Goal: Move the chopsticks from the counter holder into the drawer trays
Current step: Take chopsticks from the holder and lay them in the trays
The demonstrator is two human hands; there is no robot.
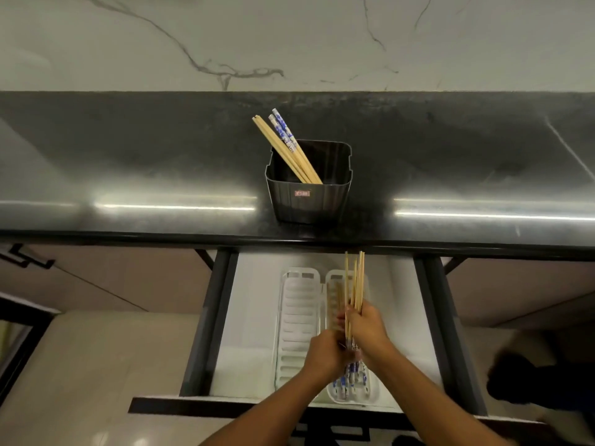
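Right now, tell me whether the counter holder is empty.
Not empty. A few chopsticks lean inside the black holder, tops sticking out past its back-left rim.

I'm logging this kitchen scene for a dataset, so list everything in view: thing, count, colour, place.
Counter: one, glossy black, across the middle.
Wall: one, white marble with grey veins, behind the counter.
Holder: one, black, on the counter near its front edge.
Chopsticks in holder: about four, wooden, some with blue-white tops, leaning left.
Drawer: one, dark frame, white inside, open below the counter.
Trays: two, white, side by side in the drawer.
Held chopsticks: a bundle, wooden with blue-white ends, over the right tray.
Hands: left hand and right hand, both gripping the bundle.
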